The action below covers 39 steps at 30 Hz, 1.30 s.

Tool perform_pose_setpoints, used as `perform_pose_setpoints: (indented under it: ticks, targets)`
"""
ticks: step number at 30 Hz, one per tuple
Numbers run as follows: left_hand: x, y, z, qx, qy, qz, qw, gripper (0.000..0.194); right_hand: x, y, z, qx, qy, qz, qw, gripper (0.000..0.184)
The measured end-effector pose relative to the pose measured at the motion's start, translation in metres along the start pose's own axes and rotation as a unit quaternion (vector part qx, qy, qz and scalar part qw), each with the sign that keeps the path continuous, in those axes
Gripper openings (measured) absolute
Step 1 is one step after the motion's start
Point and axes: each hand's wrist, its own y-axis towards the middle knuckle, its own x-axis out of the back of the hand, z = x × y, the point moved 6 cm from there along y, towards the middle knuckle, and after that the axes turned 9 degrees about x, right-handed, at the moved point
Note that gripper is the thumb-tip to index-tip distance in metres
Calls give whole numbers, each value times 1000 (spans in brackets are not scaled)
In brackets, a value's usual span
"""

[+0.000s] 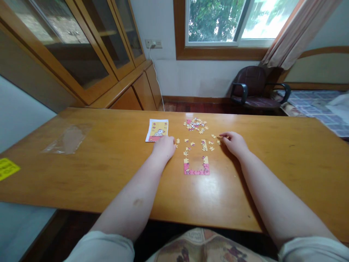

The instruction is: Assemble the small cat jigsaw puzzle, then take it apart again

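Observation:
A partly joined jigsaw frame [196, 166], pink and yellow, lies on the wooden table [109, 171] between my arms. Loose pieces [203, 145] are scattered just beyond it, and a small pile of pieces [195, 124] sits farther back. My left hand [164, 147] rests knuckles up on the table, fingers curled, beside a small reference picture card [157, 130]; whether it holds a piece is hidden. My right hand [234, 142] lies at the right of the loose pieces, its fingertips pinched at a small piece [219, 137].
A clear plastic bag [68, 138] lies on the table's left part, a yellow note [7, 168] at its left edge. Wooden cabinets [81, 54] stand at the left. A dark armchair [255, 89] and a window [240, 20] are behind the table.

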Motion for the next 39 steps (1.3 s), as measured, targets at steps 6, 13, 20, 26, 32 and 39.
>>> perform_pose_setpoints:
  ticks: [6, 13, 20, 26, 32, 39]
  targets:
    - [-4, -7, -7, 8, 17, 31, 999, 25, -3, -3, 5, 99, 18, 75, 992, 25]
    - [-3, -12, -24, -82, 31, -24, 996, 27, -4, 0, 3, 91, 21, 89, 992, 21]
    - [-6, -11, -25, -94, 47, -25, 994, 32, -9, 3, -4, 69, 24, 100, 992, 17]
    - [-1, -13, -30, -109, 20, -48, 993, 32, -6, 3, 2, 82, 12, 87, 993, 19]
    - [-1, -13, -35, -130, -41, -57, 989, 30, -7, 3, 5, 76, -11, 100, 992, 21]
    - [-2, -15, -37, -146, -78, -30, 986, 29, -11, 1, 15, 116, -28, 115, 986, 21]
